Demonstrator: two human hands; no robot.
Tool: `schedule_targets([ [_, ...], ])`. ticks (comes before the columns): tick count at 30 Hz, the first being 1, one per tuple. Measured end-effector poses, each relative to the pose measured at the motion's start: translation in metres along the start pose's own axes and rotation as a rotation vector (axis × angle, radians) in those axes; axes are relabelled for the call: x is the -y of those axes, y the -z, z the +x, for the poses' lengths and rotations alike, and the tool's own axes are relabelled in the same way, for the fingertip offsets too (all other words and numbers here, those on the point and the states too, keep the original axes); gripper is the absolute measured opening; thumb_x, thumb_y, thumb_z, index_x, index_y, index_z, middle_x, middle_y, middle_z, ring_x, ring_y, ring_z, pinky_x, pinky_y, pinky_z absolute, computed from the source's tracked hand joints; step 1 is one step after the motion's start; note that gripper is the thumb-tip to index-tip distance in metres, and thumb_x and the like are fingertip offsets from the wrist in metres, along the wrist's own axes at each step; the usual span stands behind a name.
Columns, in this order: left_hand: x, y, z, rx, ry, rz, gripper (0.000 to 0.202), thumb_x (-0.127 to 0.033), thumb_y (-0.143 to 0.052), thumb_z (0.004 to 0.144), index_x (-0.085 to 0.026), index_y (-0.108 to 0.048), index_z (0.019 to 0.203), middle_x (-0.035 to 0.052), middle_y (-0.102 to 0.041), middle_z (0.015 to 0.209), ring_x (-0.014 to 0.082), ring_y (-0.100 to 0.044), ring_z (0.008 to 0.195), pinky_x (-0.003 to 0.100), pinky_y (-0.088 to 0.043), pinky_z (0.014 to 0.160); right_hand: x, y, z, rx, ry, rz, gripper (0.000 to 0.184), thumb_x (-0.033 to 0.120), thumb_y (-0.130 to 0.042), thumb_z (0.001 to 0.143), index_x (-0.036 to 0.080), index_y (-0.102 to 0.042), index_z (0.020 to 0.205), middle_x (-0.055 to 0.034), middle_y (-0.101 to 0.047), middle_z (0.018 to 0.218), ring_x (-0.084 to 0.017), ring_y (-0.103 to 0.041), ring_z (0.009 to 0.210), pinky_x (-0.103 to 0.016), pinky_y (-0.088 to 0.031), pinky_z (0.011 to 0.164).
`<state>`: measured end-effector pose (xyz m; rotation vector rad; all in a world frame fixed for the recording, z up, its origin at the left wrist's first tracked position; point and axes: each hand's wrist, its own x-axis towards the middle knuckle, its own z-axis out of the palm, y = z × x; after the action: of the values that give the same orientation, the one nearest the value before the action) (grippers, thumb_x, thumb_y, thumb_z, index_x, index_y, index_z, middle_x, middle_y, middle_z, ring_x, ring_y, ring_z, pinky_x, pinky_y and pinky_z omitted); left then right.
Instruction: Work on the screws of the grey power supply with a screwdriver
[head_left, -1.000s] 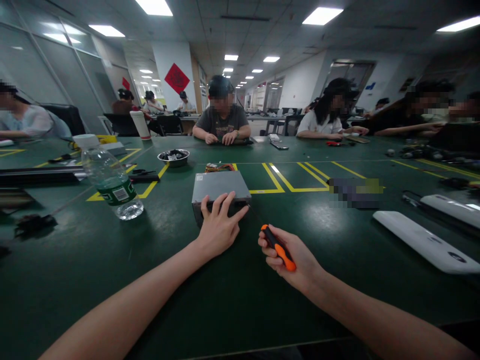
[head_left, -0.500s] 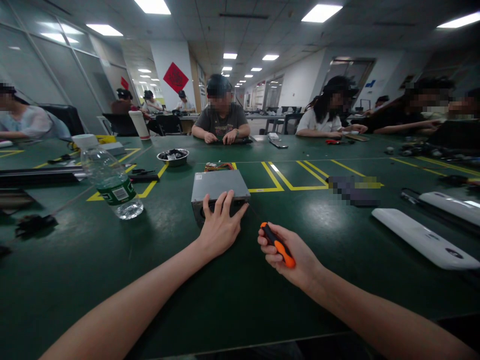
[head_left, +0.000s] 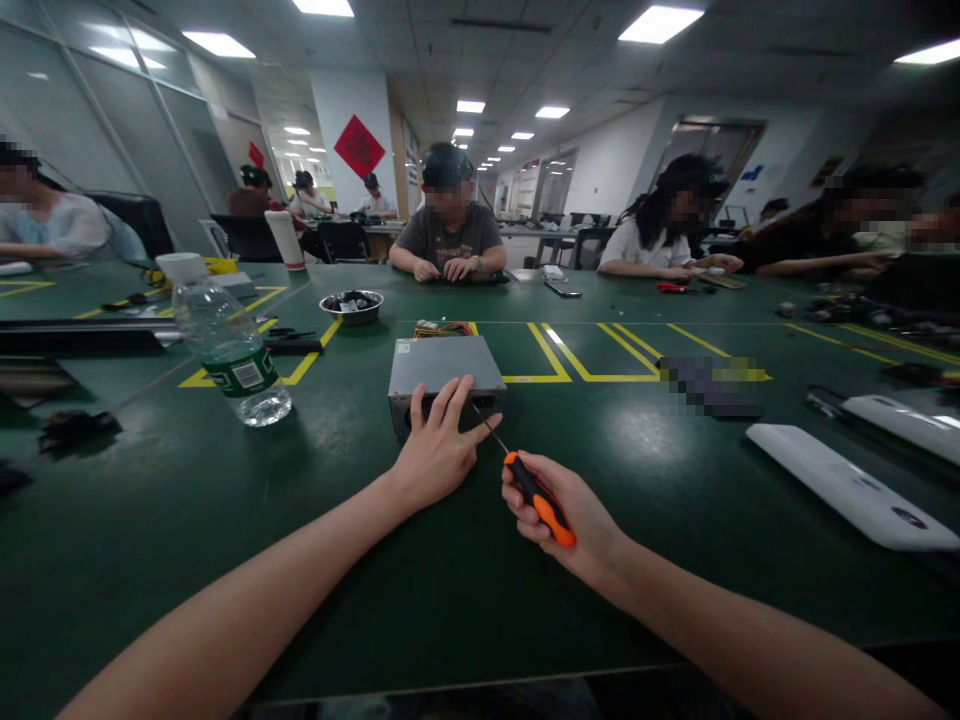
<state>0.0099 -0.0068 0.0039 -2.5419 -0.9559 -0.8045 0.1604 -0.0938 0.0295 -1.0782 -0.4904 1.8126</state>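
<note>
A grey metal computer power supply [head_left: 446, 362] sits on the green table, its coloured cables [head_left: 444, 328] bunched behind it. Against its near face and top edge my left hand [head_left: 433, 440] rests with fingers spread, covering part of that face. My right hand [head_left: 577, 505] is closed around the orange and black handle of a screwdriver [head_left: 541, 500]. Its thin shaft points up and left past my left hand's outstretched finger, the tip at the right part of the near face. Whether the tip touches a screw is too small to tell.
Left of the power supply stands a water bottle [head_left: 244, 370]; behind are a metal bowl [head_left: 351, 306] of small dark parts and a white cup [head_left: 286, 240]. White casings [head_left: 847, 485] lie at right. Across the table sits a co-worker [head_left: 450, 235]. Yellow tape [head_left: 555, 350] marks the tabletop.
My right hand has brought the screwdriver left, so its tip now reaches the power supply's near face. My left hand stays on the power supply. The view has shifted slightly.
</note>
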Motion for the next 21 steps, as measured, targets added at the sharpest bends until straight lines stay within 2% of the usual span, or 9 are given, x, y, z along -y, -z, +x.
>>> schedule_targets([
  [5, 0.0048, 0.0055, -0.0039, 0.009, -0.032, -0.008, 0.043, -0.021, -0.051, 0.08, -0.026, -0.05, 0.122, 0.0125, -0.022, 0.145, 0.03, -0.02, 0.132, 0.056, -0.008, 0.105, -0.0044, -0.003, 0.0054, -0.016, 0.006, 0.001, 0.028, 0.03, -0.043, 0.086, 0.011, -0.057, 0.071, 0.0, -0.05, 0.055, -0.003, -0.041, 0.04, -0.012, -0.028, 0.033],
  [11, 0.0068, 0.0044, -0.0048, 0.024, -0.046, 0.01, 0.046, -0.022, -0.048, 0.081, -0.02, -0.045, 0.127, 0.0172, -0.021, 0.144, 0.0305, -0.018, 0.133, 0.056, -0.008, 0.105, -0.0069, -0.0038, 0.0088, -0.025, 0.029, 0.022, 0.027, 0.03, -0.043, 0.085, 0.011, -0.056, 0.071, -0.0002, -0.05, 0.055, -0.004, -0.041, 0.04, -0.012, -0.028, 0.033],
  [21, 0.008, 0.0048, -0.0053, 0.037, -0.047, 0.007, 0.049, -0.022, -0.049, 0.08, -0.019, -0.042, 0.129, 0.0175, -0.022, 0.144, 0.0304, -0.018, 0.133, 0.055, -0.007, 0.105, -0.0063, -0.0067, 0.0112, -0.04, 0.014, 0.034, 0.028, 0.03, -0.041, 0.087, 0.011, -0.056, 0.072, 0.0003, -0.049, 0.055, -0.003, -0.04, 0.04, -0.012, -0.028, 0.033],
])
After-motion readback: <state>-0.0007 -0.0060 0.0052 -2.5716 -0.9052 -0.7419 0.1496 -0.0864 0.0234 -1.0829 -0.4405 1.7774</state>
